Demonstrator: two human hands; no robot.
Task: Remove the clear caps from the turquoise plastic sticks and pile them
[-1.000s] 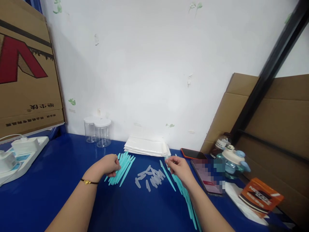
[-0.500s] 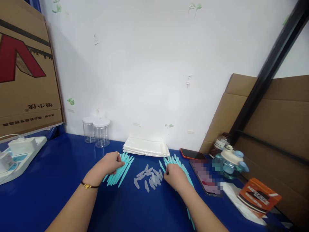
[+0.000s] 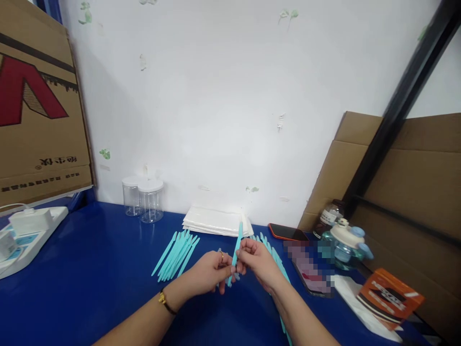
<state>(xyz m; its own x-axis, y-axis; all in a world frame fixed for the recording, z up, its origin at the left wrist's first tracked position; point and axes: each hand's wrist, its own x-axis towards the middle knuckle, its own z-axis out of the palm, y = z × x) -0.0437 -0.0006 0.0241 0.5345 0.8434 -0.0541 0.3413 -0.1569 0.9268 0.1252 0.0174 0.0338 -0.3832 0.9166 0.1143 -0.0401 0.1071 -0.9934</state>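
Observation:
A slim turquoise eyebrow razor (image 3: pixel 238 240) stands nearly upright between my two hands, above the blue table. My right hand (image 3: pixel 257 260) pinches it around the middle with thumb and fingers. Lower down, my left hand (image 3: pixel 212 273) has its thumb and forefinger closed on the lower end. Translucent blade caps (image 3: pixel 236 276) lie mostly hidden behind my fingers. To the left lies a loose pile of turquoise razors (image 3: pixel 177 254). Another row of turquoise razors (image 3: pixel 277 259) is partly covered by my right hand and forearm.
A stack of white packets (image 3: pixel 212 221) lies against the wall. Two clear lidded jars (image 3: pixel 151 204) stand back left, with a power strip (image 3: pixel 36 240) at far left. Along the right are phones (image 3: pixel 288 232), a teal bottle (image 3: pixel 342 247) and an orange pouch (image 3: pixel 391 298).
My left hand has left the left pile and moved right to meet my right hand. My right hand has lifted a razor from the right-hand row, and both hands now close on it.

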